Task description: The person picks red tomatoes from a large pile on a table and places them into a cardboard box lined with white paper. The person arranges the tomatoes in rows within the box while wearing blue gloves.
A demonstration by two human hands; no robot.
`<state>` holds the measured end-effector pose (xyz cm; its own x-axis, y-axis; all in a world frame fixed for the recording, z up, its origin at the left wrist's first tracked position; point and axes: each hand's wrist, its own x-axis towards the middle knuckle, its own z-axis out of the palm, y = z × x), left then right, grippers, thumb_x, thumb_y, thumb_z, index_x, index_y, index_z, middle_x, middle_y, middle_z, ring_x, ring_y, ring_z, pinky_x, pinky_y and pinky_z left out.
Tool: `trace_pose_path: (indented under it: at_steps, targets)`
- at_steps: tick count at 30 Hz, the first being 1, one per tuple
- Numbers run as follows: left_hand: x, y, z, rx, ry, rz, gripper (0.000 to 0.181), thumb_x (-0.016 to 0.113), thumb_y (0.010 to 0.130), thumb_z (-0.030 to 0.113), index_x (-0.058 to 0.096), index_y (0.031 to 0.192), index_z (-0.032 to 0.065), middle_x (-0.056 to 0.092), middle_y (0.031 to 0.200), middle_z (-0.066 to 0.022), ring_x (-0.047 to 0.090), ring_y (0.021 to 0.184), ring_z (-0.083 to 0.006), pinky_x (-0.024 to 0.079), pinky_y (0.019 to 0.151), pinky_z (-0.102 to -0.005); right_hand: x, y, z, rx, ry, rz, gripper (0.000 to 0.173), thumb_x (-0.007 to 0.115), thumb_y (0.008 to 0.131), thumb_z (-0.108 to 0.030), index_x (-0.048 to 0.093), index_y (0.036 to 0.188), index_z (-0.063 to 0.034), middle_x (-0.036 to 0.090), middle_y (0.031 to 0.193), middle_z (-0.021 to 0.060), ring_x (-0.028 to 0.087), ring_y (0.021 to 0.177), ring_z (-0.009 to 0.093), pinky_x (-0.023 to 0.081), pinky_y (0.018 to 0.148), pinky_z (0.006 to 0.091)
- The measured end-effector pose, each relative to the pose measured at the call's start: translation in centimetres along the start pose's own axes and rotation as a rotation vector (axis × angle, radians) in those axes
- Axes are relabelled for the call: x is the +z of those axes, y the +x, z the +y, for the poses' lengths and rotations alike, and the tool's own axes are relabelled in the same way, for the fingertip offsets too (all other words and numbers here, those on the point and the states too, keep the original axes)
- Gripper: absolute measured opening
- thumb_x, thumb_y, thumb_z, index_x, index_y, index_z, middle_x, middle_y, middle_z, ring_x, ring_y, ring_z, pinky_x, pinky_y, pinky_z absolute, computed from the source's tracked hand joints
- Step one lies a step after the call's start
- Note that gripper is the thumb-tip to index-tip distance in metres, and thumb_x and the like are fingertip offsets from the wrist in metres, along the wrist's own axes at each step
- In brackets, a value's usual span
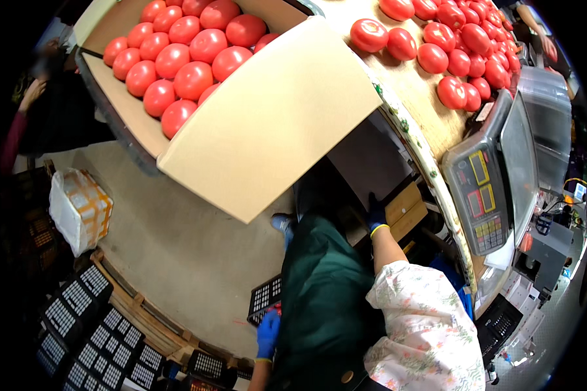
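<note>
My left hand (pixel 268 333), in a blue glove with a yellow cuff, hangs low beside my dark green apron (pixel 327 288). It is at the near corner of a black plastic crate (pixel 265 295) with something red inside; whether it grips the crate is unclear. My right hand (pixel 378 215), gloved alike, reaches under the table into shadow. Beside it are a dark flat panel (pixel 369 159) and a brown cardboard box (pixel 406 210); its grip is hard to make out. Ahead of me stands an open cardboard box (pixel 274 117) with rows of tomatoes (pixel 193 80), one flap folded outward.
Loose tomatoes (pixel 462 44) are heaped on the table (pixel 420 102). A digital scale (pixel 484 190) stands at its right edge. Stacked black crates (pixel 98 342) and a wooden pallet (pixel 142 313) lie lower left, near a taped white box (pixel 80 210). Other people are partly visible at both sides.
</note>
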<state>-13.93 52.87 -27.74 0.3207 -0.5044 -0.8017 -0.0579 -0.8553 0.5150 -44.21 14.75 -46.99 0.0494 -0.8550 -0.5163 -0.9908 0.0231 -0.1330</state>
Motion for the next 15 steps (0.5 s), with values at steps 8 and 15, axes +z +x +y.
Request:
trace_pose_path:
  at_steps: [8, 15]
  targets:
    - [-0.5, 0.0, 1.4, -0.051, -0.041, -0.017, 0.028, 0.060, 0.088, 0.019, 0.060, 0.110, 0.0023, 0.063, 0.108, -0.0114, 0.060, 0.100, -0.0195, 0.046, 0.086, -0.0305, -1.8, 11.1, -0.8, -0.104, -0.278, 0.396, 0.058, 0.059, 0.081, -0.032, 0.044, 0.131, -0.0065, 0.045, 0.128, 0.0212, 0.045, 0.116, 0.037, 0.035, 0.097, 0.0480]
    - [-1.2, 1.0, 0.1, -0.013, -0.185, 0.006, 0.027, 0.060, 0.088, 0.019, 0.061, 0.111, 0.0043, 0.064, 0.106, -0.0087, 0.060, 0.096, -0.0164, 0.048, 0.083, -0.0282, -1.8, 4.2, -0.1, -0.038, -0.108, 0.113, 0.050, 0.063, 0.078, -0.022, 0.048, 0.124, -0.0092, 0.055, 0.114, 0.0140, 0.054, 0.100, 0.033, 0.045, 0.082, 0.0457]
